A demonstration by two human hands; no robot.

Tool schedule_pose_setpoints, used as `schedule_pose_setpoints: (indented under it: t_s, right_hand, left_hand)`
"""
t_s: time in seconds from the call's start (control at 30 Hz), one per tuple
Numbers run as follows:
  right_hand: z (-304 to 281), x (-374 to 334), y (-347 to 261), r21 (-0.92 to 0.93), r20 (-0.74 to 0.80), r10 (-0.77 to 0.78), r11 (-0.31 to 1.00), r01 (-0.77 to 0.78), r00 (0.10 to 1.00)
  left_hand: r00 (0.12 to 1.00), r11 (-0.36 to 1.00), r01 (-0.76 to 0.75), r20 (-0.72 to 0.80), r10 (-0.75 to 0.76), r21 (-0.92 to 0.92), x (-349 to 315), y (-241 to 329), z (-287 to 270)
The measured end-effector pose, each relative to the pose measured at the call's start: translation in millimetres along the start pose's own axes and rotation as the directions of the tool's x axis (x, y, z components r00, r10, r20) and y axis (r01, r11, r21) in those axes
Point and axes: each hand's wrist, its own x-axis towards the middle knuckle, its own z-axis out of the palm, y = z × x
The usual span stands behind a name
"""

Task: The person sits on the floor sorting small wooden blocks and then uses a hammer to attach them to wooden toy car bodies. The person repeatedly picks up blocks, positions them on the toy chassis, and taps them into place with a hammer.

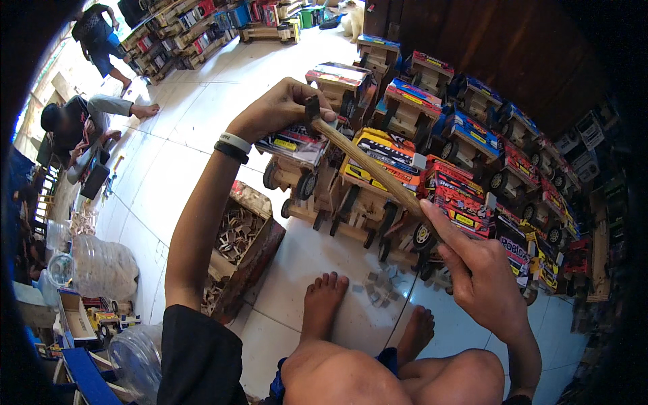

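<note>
My right hand [482,270] grips the lower end of a wooden-handled hammer [368,162], its index finger stretched along the handle. The handle slants up and left, with the dark head beside the fingers of my left hand [280,108]. Those fingers are bent together over the toy trucks; a small pale piece seems to show at their tips, but I cannot make it out. Below them stands a wooden toy truck [293,150] with a printed top and black wheels. Next to it, under the handle, is a toy truck with an orange and yellow top [386,154].
Rows of similar toy trucks [472,131] fill the right. An open box [260,266] of small wooden pieces stands by my left forearm. Small grey pieces [383,287] lie near my feet. Clear plastic jars [104,266] and a seated person [81,131] are at left; another person stands beyond.
</note>
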Motion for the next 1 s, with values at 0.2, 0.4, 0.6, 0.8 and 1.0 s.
schedule_pose_setpoints:
  t_s: [0.2,0.4,0.6,0.8,1.0]
  right_hand:
    - [-5.4,-3.2,0.5,0.027,-0.070,0.035,0.999,-0.033,0.997]
    - [-1.8,-4.6,3.3,-0.085,0.071,0.046,0.996,-0.040,0.996]
    - [-18.9,-20.5,-4.8,-0.029,-0.121,0.073,0.997,-0.077,0.990]
    - [-35.4,-68.5,4.5,0.030,-0.432,0.190,0.980,-0.197,0.881]
    - [-39.9,-107.3,18.2,0.153,-0.513,0.272,0.962,-0.226,0.814]
  left_hand:
    - [0.999,0.996,-0.002,0.035,0.005,-0.087,-0.4,1.6,-1.7]
    - [0.997,1.000,-0.011,0.077,0.011,0.004,2.9,9.7,1.5]
    - [0.985,0.990,-0.043,-0.159,0.064,0.131,-20.3,28.4,3.2]
    - [0.691,0.977,-0.192,-0.694,0.203,0.094,-134.9,46.2,67.3]
    - [0.991,0.982,0.111,0.088,-0.099,-0.154,-210.0,-31.7,207.4]
